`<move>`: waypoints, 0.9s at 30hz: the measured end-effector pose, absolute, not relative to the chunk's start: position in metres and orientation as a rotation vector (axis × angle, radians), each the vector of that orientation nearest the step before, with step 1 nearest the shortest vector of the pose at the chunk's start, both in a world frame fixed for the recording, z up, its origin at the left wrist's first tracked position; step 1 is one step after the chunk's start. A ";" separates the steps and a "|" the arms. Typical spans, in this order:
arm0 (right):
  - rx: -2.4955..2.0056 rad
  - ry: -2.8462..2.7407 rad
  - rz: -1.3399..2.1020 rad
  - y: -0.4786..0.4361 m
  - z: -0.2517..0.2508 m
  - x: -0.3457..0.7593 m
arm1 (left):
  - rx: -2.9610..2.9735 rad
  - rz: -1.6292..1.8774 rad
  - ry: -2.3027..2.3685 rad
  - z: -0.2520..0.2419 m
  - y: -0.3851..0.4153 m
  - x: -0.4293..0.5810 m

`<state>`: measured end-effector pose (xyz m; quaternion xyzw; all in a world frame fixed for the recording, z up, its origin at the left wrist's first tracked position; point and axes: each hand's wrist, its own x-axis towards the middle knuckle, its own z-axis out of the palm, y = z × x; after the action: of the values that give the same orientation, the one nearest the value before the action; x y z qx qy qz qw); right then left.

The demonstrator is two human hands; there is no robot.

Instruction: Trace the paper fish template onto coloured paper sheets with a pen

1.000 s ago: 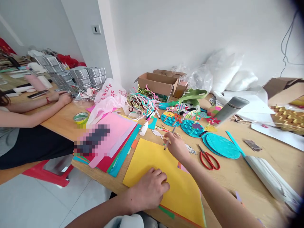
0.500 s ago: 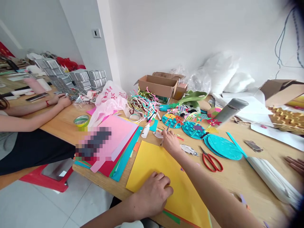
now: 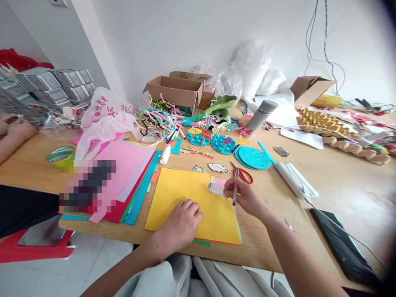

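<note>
My left hand (image 3: pixel 182 225) rests on a yellow paper sheet (image 3: pixel 173 189), its fingers curled; whether anything is under them is hidden. Over the sheet's right edge, my right hand (image 3: pixel 243 194) holds a dark pen (image 3: pixel 235 187) upright and pinches a small grey fish cutout (image 3: pixel 215 188). Just behind that hand lie red-handled scissors (image 3: pixel 246 176). Another fish cutout (image 3: pixel 218 168) and a small colourful cutout (image 3: pixel 198 168) lie beyond the yellow sheet.
Coloured papers (image 3: pixel 136 165) are stacked at left, near a glue bottle (image 3: pixel 165 154). Behind are pipe cleaners (image 3: pixel 154 121), blue discs (image 3: pixel 255 157), a flask (image 3: pixel 261 117) and a cardboard box (image 3: pixel 176 88). A power strip (image 3: pixel 295 179) lies right. Another person's hands (image 3: pixel 18 128) are far left.
My right hand has come back from among the craft items to the yellow sheet, now with the fish cutout as well as the pen. The view has turned right.
</note>
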<state>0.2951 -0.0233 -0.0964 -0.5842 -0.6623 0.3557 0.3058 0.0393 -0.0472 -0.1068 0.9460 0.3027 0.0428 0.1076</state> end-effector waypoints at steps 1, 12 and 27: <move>-1.571 -1.759 0.935 -0.034 -0.100 0.297 | 2.790 0.121 0.891 -0.106 -0.046 0.041; -1.661 -1.902 0.676 -0.058 -0.115 0.298 | 2.824 0.292 0.884 -0.113 -0.043 0.074; -1.392 -1.917 0.246 -0.099 -0.136 0.306 | 2.817 0.352 0.931 -0.136 -0.041 0.078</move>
<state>0.3062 -0.0991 -0.1364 -0.5427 -0.7475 0.0961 0.3709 0.0783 -0.0410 -0.1356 0.9401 0.3107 0.1176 0.0768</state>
